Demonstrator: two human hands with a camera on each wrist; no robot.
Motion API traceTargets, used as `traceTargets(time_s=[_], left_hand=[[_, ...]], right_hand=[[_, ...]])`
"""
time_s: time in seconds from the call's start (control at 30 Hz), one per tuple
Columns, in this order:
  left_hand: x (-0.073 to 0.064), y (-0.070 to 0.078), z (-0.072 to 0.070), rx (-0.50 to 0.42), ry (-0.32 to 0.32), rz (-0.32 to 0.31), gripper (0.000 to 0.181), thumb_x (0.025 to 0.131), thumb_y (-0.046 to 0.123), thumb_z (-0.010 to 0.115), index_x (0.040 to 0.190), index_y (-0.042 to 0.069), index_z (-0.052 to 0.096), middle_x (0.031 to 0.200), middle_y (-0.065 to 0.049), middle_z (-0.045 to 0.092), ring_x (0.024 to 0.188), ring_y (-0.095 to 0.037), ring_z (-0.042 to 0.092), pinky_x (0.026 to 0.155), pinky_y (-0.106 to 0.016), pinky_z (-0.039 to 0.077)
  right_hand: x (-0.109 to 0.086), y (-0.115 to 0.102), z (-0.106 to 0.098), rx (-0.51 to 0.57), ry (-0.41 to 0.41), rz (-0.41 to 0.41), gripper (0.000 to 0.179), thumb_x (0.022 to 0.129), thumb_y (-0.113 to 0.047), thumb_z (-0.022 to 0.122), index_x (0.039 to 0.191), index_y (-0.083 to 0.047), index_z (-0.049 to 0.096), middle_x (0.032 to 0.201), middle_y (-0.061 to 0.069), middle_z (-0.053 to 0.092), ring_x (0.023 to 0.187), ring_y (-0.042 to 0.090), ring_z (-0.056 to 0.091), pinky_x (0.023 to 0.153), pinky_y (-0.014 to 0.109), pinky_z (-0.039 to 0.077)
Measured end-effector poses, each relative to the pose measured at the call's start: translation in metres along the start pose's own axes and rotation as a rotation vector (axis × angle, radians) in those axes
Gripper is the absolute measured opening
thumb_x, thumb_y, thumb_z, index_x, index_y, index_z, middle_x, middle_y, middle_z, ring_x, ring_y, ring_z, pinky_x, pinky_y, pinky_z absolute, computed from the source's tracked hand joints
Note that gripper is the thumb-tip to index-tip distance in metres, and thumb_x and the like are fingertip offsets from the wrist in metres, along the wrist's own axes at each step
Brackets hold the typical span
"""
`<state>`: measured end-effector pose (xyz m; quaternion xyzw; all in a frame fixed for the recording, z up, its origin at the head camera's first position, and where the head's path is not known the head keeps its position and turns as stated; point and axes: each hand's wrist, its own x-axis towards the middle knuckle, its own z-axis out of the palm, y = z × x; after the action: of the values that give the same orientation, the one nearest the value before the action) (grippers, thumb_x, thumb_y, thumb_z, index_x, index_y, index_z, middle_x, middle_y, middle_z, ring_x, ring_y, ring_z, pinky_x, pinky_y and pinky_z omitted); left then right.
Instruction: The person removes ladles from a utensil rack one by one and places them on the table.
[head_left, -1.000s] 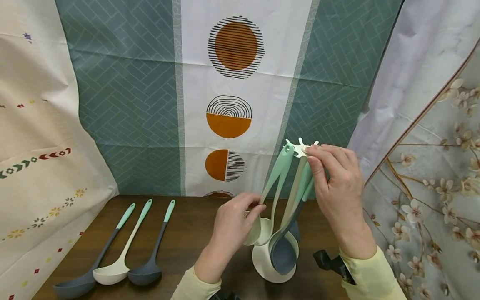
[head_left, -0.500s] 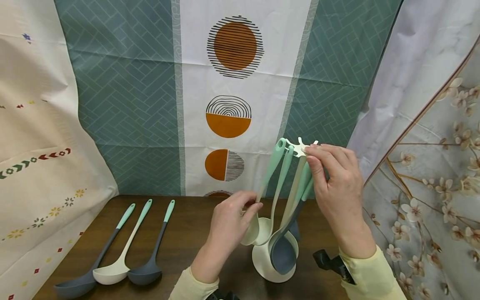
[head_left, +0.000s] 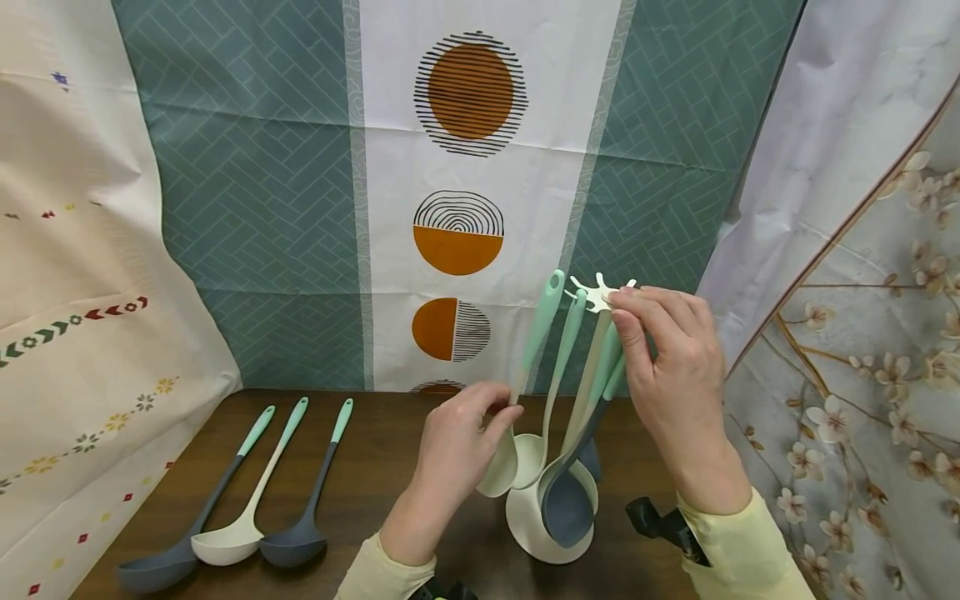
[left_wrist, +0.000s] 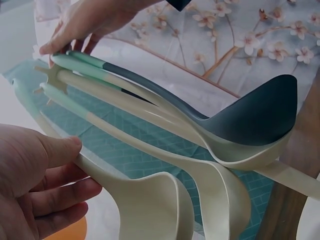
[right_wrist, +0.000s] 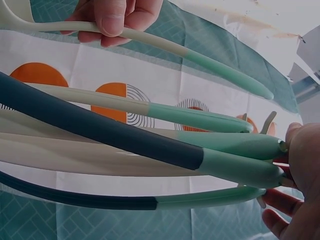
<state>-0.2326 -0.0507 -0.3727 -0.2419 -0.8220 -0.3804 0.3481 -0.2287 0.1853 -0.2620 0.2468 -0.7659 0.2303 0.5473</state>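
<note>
A cream ladle (head_left: 538,333) was held just beside a utensil stand (head_left: 525,537).
Three ladles (head_left: 232,540) lay on the wooden table (head_left: 382,467); the left hand (head_left: 457,446) pinched the cream ladle's stem, its mint handle apart from the hooks (head_left: 596,295); other mint-handled utensils (head_left: 567,508) hung there; the right hand (head_left: 678,358) gripped the stand's top, apparently between thumb and fingers.

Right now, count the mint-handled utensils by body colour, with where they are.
Dark grey utensils: 4 (2 on the table, 2 at the stand)
Cream utensils: 4 (1 on the table, 1 in the left hand, 2 at the stand)
Total: 8
</note>
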Motion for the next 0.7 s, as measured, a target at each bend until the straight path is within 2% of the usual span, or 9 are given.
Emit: traceTargets(time_s=[0.2,0.43,0.7], left_hand=[[-0.002,-0.002,-0.003,0.023,0.000,-0.007,0.017,0.094,0.018,0.091,0.099,0.019,0.076,0.090,0.011,0.069,0.078,-0.008,0.063,0.069,-0.031,0.055],[-0.006,-0.003,-0.008,0.048,-0.002,-0.027,0.017,0.093,0.019,0.092,0.099,0.020,0.076,0.091,0.011,0.070,0.079,-0.007,0.065,0.070,-0.032,0.055],[-0.012,-0.009,-0.017,0.080,-0.005,-0.054,0.017,0.092,0.019,0.092,0.099,0.019,0.077,0.090,0.011,0.070,0.075,-0.006,0.061,0.066,-0.030,0.052]], right_hand=[[0.001,0.000,0.000,0.012,0.009,0.009,0.027,0.111,-0.029,0.067,0.124,-0.010,0.082,0.125,0.013,0.076,0.121,0.041,0.061,0.101,0.053,0.046],[0.001,-0.001,0.000,0.025,0.032,0.013,0.036,0.112,-0.038,0.063,0.122,-0.009,0.083,0.123,0.014,0.077,0.120,0.042,0.062,0.100,0.054,0.046],[0.001,-0.001,0.000,0.028,0.029,0.008,0.031,0.112,-0.033,0.065,0.123,-0.010,0.083,0.124,0.013,0.077,0.119,0.042,0.062,0.100,0.053,0.046]])
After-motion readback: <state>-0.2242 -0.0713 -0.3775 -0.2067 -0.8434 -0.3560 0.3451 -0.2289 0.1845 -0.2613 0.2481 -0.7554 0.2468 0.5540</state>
